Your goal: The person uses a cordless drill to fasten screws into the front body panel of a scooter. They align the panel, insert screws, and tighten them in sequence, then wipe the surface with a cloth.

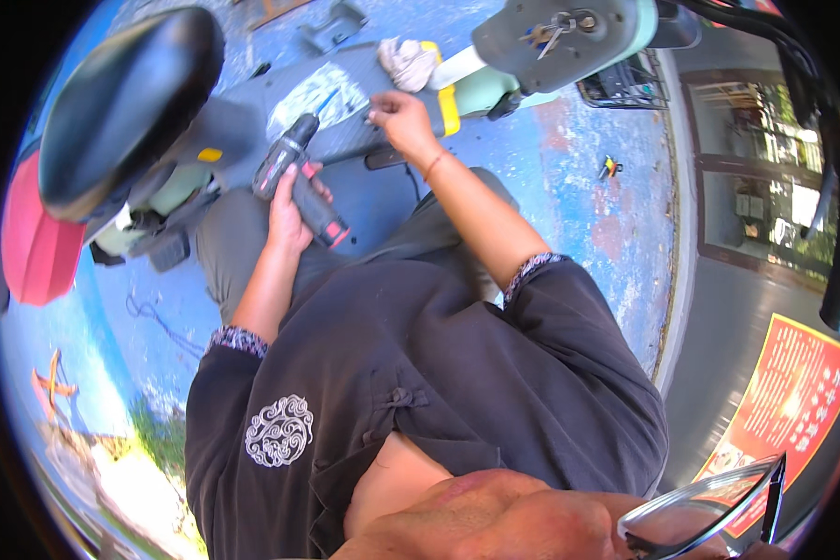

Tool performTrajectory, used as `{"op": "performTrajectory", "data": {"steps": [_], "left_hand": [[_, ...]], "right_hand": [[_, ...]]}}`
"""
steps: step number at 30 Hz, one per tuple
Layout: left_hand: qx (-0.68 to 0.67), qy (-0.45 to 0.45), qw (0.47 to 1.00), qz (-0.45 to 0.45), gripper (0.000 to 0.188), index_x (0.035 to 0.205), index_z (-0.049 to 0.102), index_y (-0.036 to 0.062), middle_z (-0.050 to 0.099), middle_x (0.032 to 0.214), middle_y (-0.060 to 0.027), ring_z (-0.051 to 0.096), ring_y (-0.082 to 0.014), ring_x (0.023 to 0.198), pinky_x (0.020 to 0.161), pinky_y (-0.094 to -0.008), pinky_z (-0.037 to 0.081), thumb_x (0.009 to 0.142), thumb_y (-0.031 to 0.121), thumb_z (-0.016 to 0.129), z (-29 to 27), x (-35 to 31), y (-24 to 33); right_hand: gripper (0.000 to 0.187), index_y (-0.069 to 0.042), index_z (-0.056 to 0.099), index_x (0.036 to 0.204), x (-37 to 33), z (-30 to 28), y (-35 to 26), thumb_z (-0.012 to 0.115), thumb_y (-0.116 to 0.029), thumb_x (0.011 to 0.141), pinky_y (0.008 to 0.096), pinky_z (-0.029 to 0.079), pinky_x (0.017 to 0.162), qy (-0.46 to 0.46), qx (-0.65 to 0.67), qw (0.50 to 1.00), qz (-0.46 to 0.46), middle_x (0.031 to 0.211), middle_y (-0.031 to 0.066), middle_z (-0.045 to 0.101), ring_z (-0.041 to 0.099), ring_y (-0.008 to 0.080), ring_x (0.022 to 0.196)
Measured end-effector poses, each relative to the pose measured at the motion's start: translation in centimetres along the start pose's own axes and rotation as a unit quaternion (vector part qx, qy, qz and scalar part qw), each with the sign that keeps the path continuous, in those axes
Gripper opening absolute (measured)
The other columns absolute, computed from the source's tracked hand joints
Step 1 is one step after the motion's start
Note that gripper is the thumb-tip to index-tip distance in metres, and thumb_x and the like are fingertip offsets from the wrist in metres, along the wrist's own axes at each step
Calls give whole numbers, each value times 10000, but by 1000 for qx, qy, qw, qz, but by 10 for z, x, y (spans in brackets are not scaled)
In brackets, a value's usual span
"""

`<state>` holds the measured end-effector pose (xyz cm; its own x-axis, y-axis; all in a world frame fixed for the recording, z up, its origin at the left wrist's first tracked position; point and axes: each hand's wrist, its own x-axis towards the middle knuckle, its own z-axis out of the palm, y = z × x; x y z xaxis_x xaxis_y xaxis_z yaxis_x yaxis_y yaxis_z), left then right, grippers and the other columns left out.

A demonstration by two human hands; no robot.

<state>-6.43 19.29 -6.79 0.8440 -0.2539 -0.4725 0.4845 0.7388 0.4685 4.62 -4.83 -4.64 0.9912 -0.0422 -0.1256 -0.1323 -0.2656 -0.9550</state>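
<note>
My left hand is wrapped round the grip of a black and red cordless drill. The drill's bit points away from me, over a crinkled clear plastic bag with small pieces in or on it. This bag lies on the dark grey footboard of a scooter. To the right of the bag, my right hand hovers with thumb and fingertips pinched together. Whether something small sits between them is too fine to see. A crumpled pale cloth lies just beyond that hand.
The scooter's black seat rises at the left, beside a red rounded part. Keys show on its front panel. A small yellow and black object lies on the blue floor, with a black basket farther off. A red poster hangs at right.
</note>
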Motion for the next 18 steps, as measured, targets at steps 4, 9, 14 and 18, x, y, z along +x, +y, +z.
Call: {"op": "performTrajectory", "data": {"steps": [4, 9, 14, 18], "left_hand": [[117, -55, 991, 28, 528, 1207, 645, -13, 645, 800, -81, 652, -210, 763, 753, -353, 549, 1026, 480, 589, 31, -13, 8], [210, -109, 971, 30, 530, 1213, 655, -20, 675, 807, -95, 667, -192, 734, 697, -334, 560, 992, 462, 642, 84, -27, 13], [231, -174, 957, 30, 429, 1227, 653, 9, 698, 1013, -104, 679, -178, 767, 690, -344, 585, 985, 362, 680, 100, -23, 19], [261, -163, 950, 53, 462, 1185, 664, -21, 681, 848, -103, 682, -186, 753, 702, -349, 583, 979, 393, 671, 118, -27, 21]], "right_hand": [[113, -13, 723, 1080, -24, -42, -24, 693, -16, 970, 275, 437, 633, -55, 411, 903, 111, 982, 83, 713, 519, 106, 705], [81, -36, 657, 978, -48, -93, -74, 702, -97, 1006, 280, 424, 626, -50, 492, 867, 65, 916, 68, 668, 486, 109, 683], [117, -40, 642, 973, -54, -117, -83, 698, -132, 1020, 260, 365, 575, -34, 441, 897, 7, 841, 56, 636, 459, 97, 662], [126, -35, 640, 969, -57, -130, -82, 704, -132, 1016, 246, 342, 546, -43, 409, 912, 14, 833, 52, 627, 442, 85, 634]]}}
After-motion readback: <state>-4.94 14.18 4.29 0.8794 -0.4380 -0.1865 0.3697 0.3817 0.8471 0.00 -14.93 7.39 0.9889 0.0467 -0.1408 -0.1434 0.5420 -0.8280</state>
